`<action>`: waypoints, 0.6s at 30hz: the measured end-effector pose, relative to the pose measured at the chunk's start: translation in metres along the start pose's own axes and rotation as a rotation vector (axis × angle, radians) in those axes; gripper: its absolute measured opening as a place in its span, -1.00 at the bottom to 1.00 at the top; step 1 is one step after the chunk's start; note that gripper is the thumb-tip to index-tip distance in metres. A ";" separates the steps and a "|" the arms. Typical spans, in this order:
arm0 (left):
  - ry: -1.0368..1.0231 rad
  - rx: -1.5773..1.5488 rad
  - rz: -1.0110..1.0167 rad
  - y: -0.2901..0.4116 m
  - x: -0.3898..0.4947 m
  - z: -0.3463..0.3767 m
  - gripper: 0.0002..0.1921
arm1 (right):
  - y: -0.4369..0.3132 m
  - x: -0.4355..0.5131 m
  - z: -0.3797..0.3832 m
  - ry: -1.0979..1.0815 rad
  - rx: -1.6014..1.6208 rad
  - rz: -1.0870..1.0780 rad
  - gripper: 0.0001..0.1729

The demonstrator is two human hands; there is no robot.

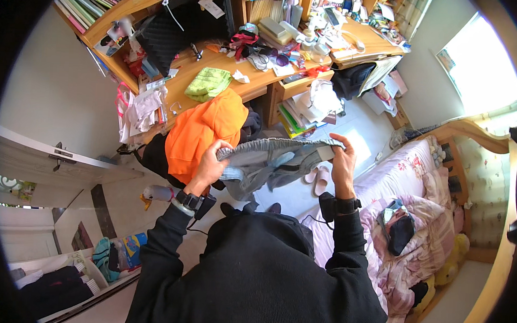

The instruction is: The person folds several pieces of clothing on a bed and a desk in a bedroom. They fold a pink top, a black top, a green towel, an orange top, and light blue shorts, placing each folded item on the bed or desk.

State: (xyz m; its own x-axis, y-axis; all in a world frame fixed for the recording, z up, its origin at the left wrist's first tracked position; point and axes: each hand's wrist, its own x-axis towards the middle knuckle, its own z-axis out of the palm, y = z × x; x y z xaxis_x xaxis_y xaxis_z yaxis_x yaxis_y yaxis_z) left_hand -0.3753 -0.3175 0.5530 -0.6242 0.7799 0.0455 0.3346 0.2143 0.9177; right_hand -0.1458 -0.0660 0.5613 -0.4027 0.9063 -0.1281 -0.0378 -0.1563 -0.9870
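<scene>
Stretched between my two hands is a grey garment point(269, 162) with a gathered elastic waistband, probably trousers or shorts; its lower part hangs down in front of me. My left hand point(212, 164) grips the waistband's left end, and my right hand point(344, 163) pinches the right end, beside a pale label inside. Just behind my left hand, an orange hooded sweatshirt point(203, 129) is draped over something dark, likely a chair whose shape is mostly hidden. A lime-green folded cloth point(208, 83) lies on the wooden desk point(178, 110) beyond it.
A bed with a crumpled pink quilt point(433, 229) stands at right, dark clothing point(400, 232) on it. Slippers point(321, 181) lie on the floor. At lower left is an open drawer point(105, 290) of clothes; a door point(60, 153) stands at left. Papers are stacked below the desk drawer point(303, 86).
</scene>
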 end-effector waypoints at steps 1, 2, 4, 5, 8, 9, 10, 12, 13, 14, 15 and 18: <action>0.046 0.036 0.008 -0.006 0.002 -0.001 -0.72 | -0.002 -0.001 -0.003 0.028 0.040 -0.009 -0.72; 0.091 0.093 0.016 -0.010 0.005 -0.003 -0.71 | -0.005 -0.002 -0.006 0.024 0.034 -0.042 -0.71; 0.201 0.223 0.041 -0.015 0.006 -0.004 -0.68 | -0.007 -0.002 -0.010 0.037 0.008 -0.104 -0.71; 0.197 0.225 0.056 -0.015 0.007 -0.004 -0.69 | -0.007 -0.002 -0.011 0.054 -0.012 -0.132 -0.72; 0.219 0.283 0.125 -0.015 0.007 -0.004 -0.67 | -0.012 -0.001 -0.012 0.114 -0.193 -0.239 -0.71; 0.221 0.350 0.093 -0.015 0.008 -0.004 -0.67 | -0.014 -0.001 -0.012 0.134 -0.262 -0.281 -0.70; 0.228 0.417 0.086 -0.015 0.008 -0.004 -0.66 | -0.017 -0.002 -0.012 0.156 -0.351 -0.310 -0.70; 0.203 0.445 -0.073 -0.016 0.009 -0.003 -0.68 | -0.023 -0.003 -0.013 0.195 -0.504 -0.385 -0.69; 0.171 0.404 -0.224 -0.017 0.010 -0.001 -0.69 | -0.025 -0.003 -0.014 0.201 -0.548 -0.377 -0.70; 0.138 0.362 -0.374 -0.018 0.011 -0.001 -0.69 | -0.026 -0.003 -0.016 0.207 -0.589 -0.378 -0.70; 0.150 0.227 -0.336 -0.019 0.012 0.001 -0.71 | -0.027 -0.003 -0.017 0.199 -0.619 -0.394 -0.71; 0.173 -0.266 -0.331 -0.020 0.014 0.009 -0.73 | -0.022 -0.002 -0.019 0.204 -0.766 -0.449 -0.76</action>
State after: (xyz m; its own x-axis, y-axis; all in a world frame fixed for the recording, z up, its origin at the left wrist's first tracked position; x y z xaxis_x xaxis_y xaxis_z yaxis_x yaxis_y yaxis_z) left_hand -0.3843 -0.3056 0.5316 -0.7831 0.5808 -0.2223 -0.0808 0.2594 0.9624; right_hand -0.1264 -0.0566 0.5817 -0.3247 0.8822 0.3409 0.4951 0.4657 -0.7335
